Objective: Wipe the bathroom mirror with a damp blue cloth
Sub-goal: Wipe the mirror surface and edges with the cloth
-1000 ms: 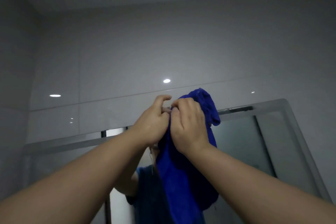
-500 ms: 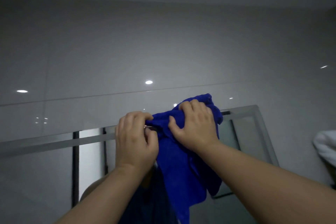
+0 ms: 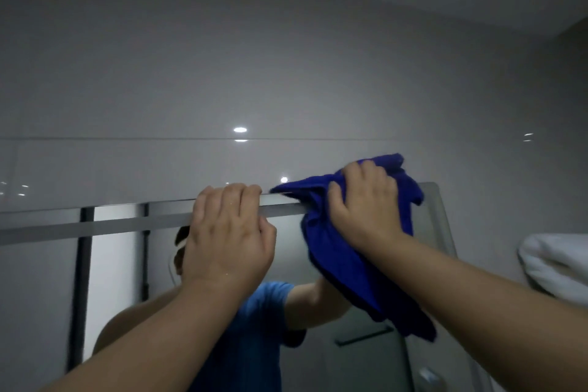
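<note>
The bathroom mirror (image 3: 111,264) fills the lower half of the view, with its pale top edge running left to right. My right hand (image 3: 366,204) presses a bunched blue cloth (image 3: 343,267) against the mirror's top right corner, and the rest of the cloth hangs down over the glass. My left hand (image 3: 229,232) is to the left of it, fingers curled over the mirror's top edge. One cloth corner reaches almost to those fingertips; whether they touch is unclear.
A glossy grey tiled wall (image 3: 286,73) rises above the mirror to the ceiling. A white towel (image 3: 560,264) hangs at the right edge, beside the mirror. The mirror reflects a person in a blue shirt (image 3: 264,328) and a dark door frame.
My right hand has carried the cloth right along the top edge, toward the mirror's corner. My left hand has stayed near the middle, and the hands are now apart. The view has shifted.
</note>
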